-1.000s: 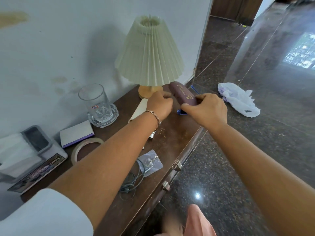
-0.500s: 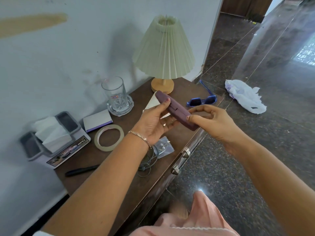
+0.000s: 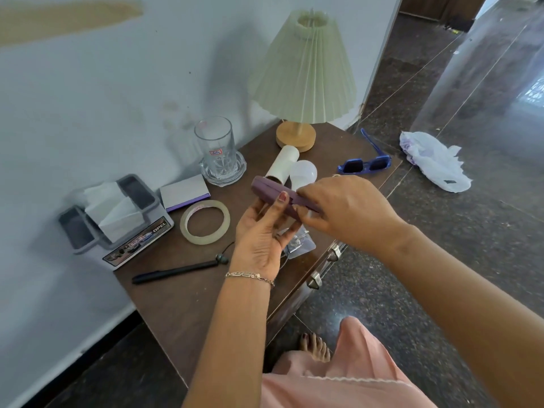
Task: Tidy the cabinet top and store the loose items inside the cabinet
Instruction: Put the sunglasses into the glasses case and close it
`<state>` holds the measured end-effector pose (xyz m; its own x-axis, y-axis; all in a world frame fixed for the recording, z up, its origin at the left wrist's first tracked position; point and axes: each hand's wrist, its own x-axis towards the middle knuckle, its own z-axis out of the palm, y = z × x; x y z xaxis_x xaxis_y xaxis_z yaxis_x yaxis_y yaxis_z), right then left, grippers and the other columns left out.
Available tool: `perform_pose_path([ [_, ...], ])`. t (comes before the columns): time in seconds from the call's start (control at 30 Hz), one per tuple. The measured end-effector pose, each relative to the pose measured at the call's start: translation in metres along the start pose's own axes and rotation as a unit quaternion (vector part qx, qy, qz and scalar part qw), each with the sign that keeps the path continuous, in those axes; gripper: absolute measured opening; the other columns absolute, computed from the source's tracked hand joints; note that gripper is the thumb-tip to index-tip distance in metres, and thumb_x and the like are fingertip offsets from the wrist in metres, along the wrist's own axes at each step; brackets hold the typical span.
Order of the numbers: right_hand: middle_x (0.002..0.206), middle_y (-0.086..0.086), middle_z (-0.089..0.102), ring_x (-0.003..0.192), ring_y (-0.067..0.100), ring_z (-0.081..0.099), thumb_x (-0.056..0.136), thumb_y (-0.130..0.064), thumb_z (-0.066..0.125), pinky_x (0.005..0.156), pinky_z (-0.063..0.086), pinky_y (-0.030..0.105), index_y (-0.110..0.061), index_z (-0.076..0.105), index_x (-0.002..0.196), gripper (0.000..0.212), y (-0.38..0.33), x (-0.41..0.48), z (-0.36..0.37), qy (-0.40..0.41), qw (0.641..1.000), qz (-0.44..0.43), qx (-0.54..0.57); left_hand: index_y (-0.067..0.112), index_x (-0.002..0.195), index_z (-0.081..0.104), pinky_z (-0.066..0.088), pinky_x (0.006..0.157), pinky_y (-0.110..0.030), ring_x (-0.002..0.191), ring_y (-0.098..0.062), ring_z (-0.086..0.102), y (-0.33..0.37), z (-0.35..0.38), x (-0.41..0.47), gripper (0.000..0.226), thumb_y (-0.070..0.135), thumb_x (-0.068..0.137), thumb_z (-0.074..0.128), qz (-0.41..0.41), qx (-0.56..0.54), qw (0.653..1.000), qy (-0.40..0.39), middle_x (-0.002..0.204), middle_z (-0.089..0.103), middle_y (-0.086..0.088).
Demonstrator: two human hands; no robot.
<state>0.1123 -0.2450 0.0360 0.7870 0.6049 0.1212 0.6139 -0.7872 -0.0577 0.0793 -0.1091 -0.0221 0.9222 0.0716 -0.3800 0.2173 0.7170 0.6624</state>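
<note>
The left hand [image 3: 259, 240] cradled the purple glasses case [image 3: 276, 195] from beneath while the right hand [image 3: 347, 213] gripped its near end, apparently to open it for the blue sunglasses [image 3: 365, 164] lying beyond.

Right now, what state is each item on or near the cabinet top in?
Purple case: shut, held in both hands above the top.
Left hand: gripping the case.
Right hand: gripping the case.
Blue sunglasses: unfolded, on the top.
Glass: upright, empty.
Lamp: upright.
Tape roll: lying flat.
Bulb: lying down.
Cabinet: closed.
</note>
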Motion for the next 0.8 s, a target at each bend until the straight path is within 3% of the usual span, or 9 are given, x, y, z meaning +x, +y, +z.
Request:
perform_pose_path([
  [0.13,0.082,-0.002,0.053,0.071,0.021,0.051,0.101,-0.041,0.03,0.049,0.028,0.029,-0.016,0.055,0.099,0.036,-0.01,0.0,0.003,-0.036,0.995,-0.057,-0.069,0.015,0.107,0.063,0.056,0.082,-0.039,0.095,-0.02,0.066,-0.018,-0.011,-0.004,0.021,0.01,0.087,0.062,0.001,-0.035,0.999,0.02,0.105,0.069,-0.007],
  [0.33,0.084,-0.002,0.053,0.076,0.022,0.056,0.102,-0.04,0.028,0.059,0.039,0.032,-0.016,0.055,0.1,0.036,-0.009,-0.002,0.01,-0.038,0.997,-0.048,-0.037,0.017,0.107,0.064,0.058,0.082,-0.038,0.097,-0.02,0.068,-0.017,-0.017,-0.001,0.034,0.015,0.074,0.069,0.007,-0.018,1.0,0.01,0.109,0.069,-0.007],
  [0.57,0.08,-0.002,0.051,0.072,0.023,0.055,0.101,-0.04,0.027,0.059,0.04,0.033,-0.016,0.054,0.095,0.037,-0.008,0.006,0.019,-0.032,0.996,-0.052,-0.061,0.018,0.103,0.066,0.058,0.078,-0.038,0.091,-0.017,0.07,-0.017,-0.024,0.002,0.017,0.012,0.088,0.06,0.008,-0.021,1.0,0.009,0.094,0.073,-0.002],
  [0.7,0.076,0.001,0.06,0.07,0.026,0.058,0.098,-0.044,0.035,0.06,0.046,0.037,-0.014,0.061,0.089,0.04,0.003,0.013,0.02,-0.002,1.0,-0.026,-0.011,0.016,0.104,0.065,0.059,0.08,-0.036,0.093,-0.017,0.068,-0.012,-0.026,0.002,0.019,0.014,0.085,0.061,0.01,-0.032,0.999,-0.026,0.096,0.072,-0.002],
  [0.8,0.075,0.002,0.068,0.068,0.021,0.062,0.096,-0.042,0.044,0.062,0.05,0.038,-0.016,0.07,0.094,0.037,0.018,0.013,0.018,0.06,0.991,0.036,0.114,0.013,0.111,0.063,0.057,0.085,-0.038,0.096,-0.019,0.065,-0.009,-0.025,0.0,0.032,0.019,0.079,0.063,0.006,-0.06,0.997,-0.056,0.102,0.07,-0.006],
])
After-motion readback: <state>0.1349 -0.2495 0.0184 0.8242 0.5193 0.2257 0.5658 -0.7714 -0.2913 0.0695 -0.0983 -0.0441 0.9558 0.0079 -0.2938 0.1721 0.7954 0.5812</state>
